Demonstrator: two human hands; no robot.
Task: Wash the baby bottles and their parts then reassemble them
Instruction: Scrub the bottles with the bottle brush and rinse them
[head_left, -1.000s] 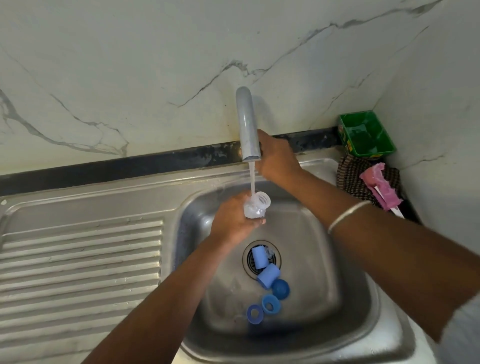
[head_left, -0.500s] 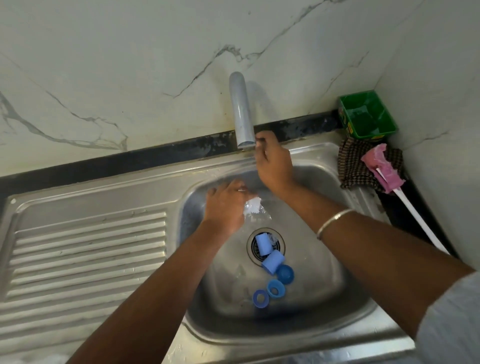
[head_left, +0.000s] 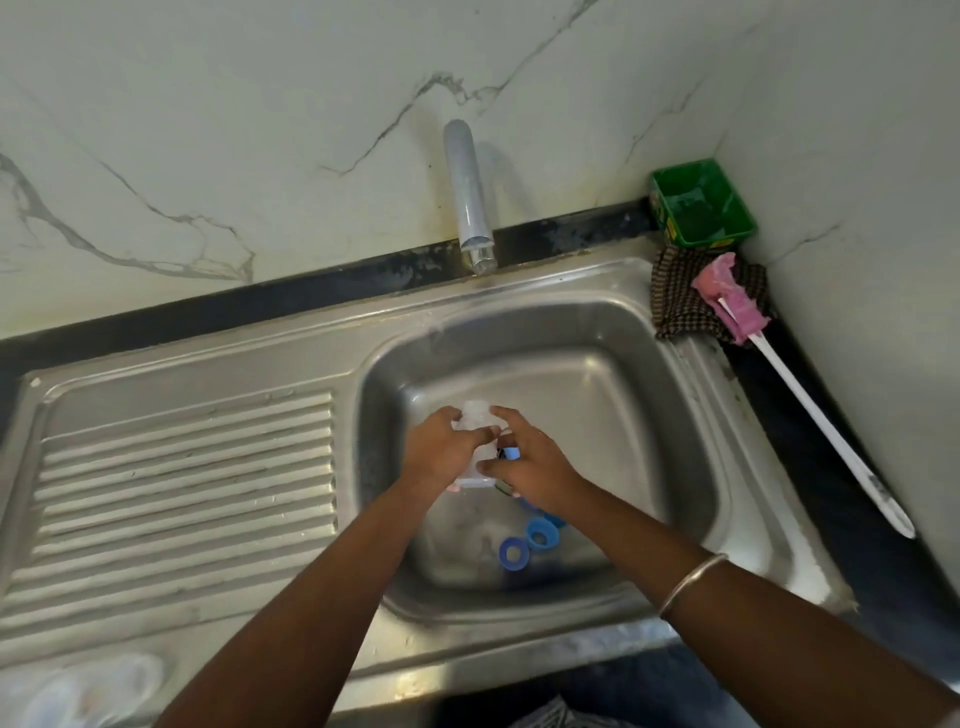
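Both hands meet over the middle of the steel sink (head_left: 675, 395), holding one clear baby bottle (head_left: 475, 436) between them. The left hand (head_left: 441, 452) has its fingers curled round the bottle's left side, and the right hand (head_left: 530, 467) grips it from the right, fingers wrapped over its body and base. The bottle's open neck points toward the back wall of the basin; whether it holds water cannot be told.

On the basin floor near the front wall lie two blue rings (head_left: 527, 545), just beside each other, with more blue parts (head_left: 511, 453) partly hidden under the right hand.

At the sink's back right corner stands a green tub (head_left: 701, 208), its contents unclear; a yellow label on its front is too small to read. Beside it a checked cloth (head_left: 675, 306) carries a pink bottle brush (head_left: 727, 301). The tap (head_left: 467, 192) hangs over the basin's back edge.
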